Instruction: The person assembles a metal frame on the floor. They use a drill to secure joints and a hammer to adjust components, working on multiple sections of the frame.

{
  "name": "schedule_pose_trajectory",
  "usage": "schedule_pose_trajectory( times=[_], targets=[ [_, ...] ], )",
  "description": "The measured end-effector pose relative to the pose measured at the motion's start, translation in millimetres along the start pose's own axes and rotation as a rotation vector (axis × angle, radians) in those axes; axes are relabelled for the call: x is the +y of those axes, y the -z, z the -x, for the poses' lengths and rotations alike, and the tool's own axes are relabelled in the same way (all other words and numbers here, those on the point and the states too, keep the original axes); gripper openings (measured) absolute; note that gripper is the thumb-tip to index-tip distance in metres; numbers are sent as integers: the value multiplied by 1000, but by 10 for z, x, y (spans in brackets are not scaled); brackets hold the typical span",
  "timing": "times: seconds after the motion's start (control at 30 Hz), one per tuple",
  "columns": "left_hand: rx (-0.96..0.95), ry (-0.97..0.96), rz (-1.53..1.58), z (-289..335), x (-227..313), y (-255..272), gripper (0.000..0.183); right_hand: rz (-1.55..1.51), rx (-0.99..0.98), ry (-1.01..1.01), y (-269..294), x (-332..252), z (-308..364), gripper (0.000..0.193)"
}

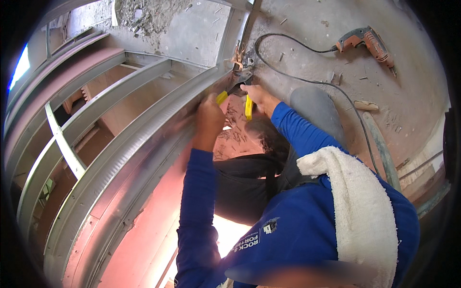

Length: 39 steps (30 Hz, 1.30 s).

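Observation:
A pair of tin snips with yellow handles [248, 108] is spread between my two hands, its dark head at the foot of the metal framing. My left hand [210, 117] is closed round the left handle, beside the long metal channel [129, 146]. On the other handle my right hand [259, 96] is closed, with the thumb near the dark pivot. The jaws point away from me toward a corner of the metal track [234, 43]; what lies between them is too small to make out. Below the snips, a pink board [228, 144] carries scattered screws or scraps.
An orange and black power drill [367, 43] lies on the dusty floor at far right, its black cord [307, 80] looping near my knee. Curved metal studs [115, 93] stand at left. Rubble [144, 19] lies at the top, and a wood scrap [366, 105] at right.

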<state>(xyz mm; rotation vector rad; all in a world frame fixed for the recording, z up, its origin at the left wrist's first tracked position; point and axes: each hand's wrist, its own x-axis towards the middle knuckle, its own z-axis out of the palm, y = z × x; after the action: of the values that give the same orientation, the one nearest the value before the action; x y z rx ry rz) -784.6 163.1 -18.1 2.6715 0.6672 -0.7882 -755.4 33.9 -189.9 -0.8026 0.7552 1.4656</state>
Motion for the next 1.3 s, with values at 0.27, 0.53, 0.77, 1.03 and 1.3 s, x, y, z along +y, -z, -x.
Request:
schedule_pose_trajectory(
  times=[0.27, 0.53, 0.77, 1.03, 1.3],
  targets=[
    [48, -211, -387, 140, -67, -65, 27, -125, 107, 83, -335, 197, 151, 40],
    [264, -390, -418, 127, 63, 6, 23, -358, 99, 40, -288, 132, 11, 34],
    [273, -408, -551, -281, 479, 267, 27, -489, -79, -43, -33, -7, -93, 36],
    [-302, -278, -781, -933, 430, 204, 23, -523, -218, -149, 170, -72, -245, 30],
    [-449, -371, -928, -1269, 630, 202, 24, -592, -25, -8, -220, -71, -33, 26]
  ],
)
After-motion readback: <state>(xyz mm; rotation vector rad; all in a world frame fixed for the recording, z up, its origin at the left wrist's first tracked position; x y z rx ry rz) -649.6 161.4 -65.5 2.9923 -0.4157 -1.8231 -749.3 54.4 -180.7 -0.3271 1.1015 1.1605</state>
